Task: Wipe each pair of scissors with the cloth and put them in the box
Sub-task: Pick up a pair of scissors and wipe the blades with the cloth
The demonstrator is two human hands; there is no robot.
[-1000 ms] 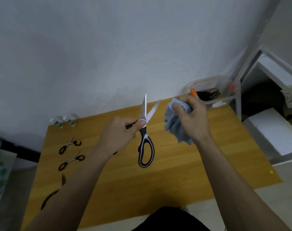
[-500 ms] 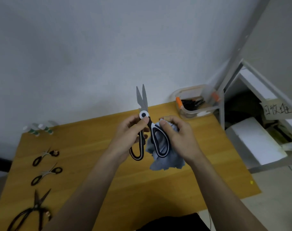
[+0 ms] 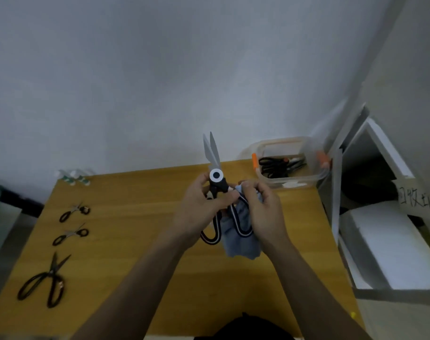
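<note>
Above the wooden table [image 3: 145, 241] I hold black-and-white kitchen scissors [image 3: 215, 168] upright, blades nearly together and pointing up. My left hand [image 3: 199, 214] grips them just below the white pivot. My right hand [image 3: 260, 212] holds the light blue cloth [image 3: 240, 244] against the right handle loop, fingers curled round both. The clear plastic box [image 3: 292, 182] with orange clips stands at the table's far right corner, with dark scissors inside. Two small black scissors [image 3: 74, 212] [image 3: 70, 235] and one large black pair [image 3: 43, 282] lie along the table's left side.
Small white bottles with green bands [image 3: 73, 176] stand at the table's far left corner by the wall. A grey metal shelf [image 3: 336, 192] with white foam blocks [image 3: 390, 244] stands right of the table.
The blades have come almost together. My right hand with the cloth went from beside the blades down onto the right handle. The view shifted, showing more of the table's left.
</note>
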